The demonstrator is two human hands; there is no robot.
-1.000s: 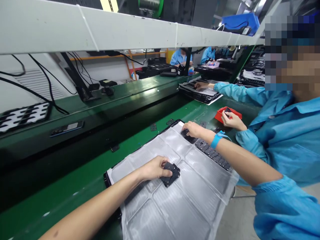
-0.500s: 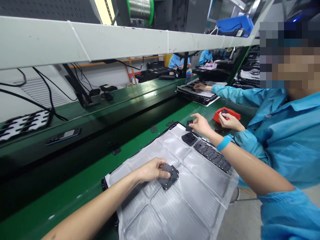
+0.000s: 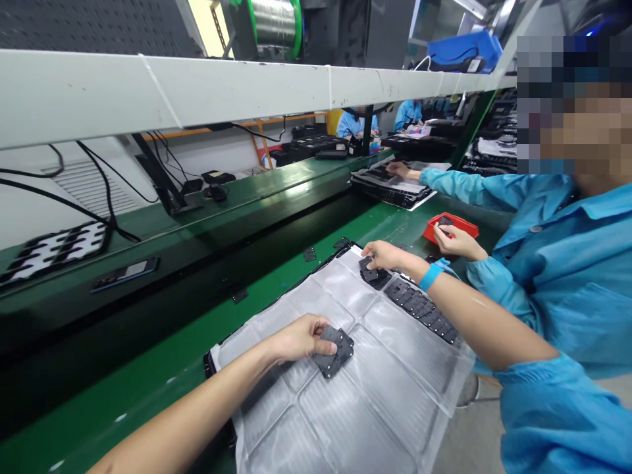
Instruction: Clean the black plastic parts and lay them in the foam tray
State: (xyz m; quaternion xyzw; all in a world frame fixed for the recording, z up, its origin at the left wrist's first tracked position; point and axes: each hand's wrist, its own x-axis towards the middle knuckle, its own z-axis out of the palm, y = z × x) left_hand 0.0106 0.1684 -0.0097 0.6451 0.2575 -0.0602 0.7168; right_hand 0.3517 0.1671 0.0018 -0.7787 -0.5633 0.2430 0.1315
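My left hand (image 3: 303,339) grips a small stack of thin black plates (image 3: 337,359) between thumb and fingers, over the middle of a tray covered with translucent whitish sheeting (image 3: 375,395). At the tray's far corner my right hand (image 3: 382,255), with a blue band at its wrist, pinches one black plate (image 3: 366,268). That plate is right over other dark plates lying in the corner. A row of overlapping black plates (image 3: 419,308) runs along the tray's right side, partly below my right forearm.
Loose black pieces (image 3: 309,254) lie on the green bench (image 3: 266,276) beyond the tray. At the right, a person in blue (image 3: 567,263) has one hand at a red bin (image 3: 451,220), the other on a farther stack (image 3: 395,184). A white beam (image 3: 247,92) crosses above.
My right hand has moved left and down with its plate, from above the tray's far edge to the plates in the corner. My left hand keeps its stack in nearly the same place.
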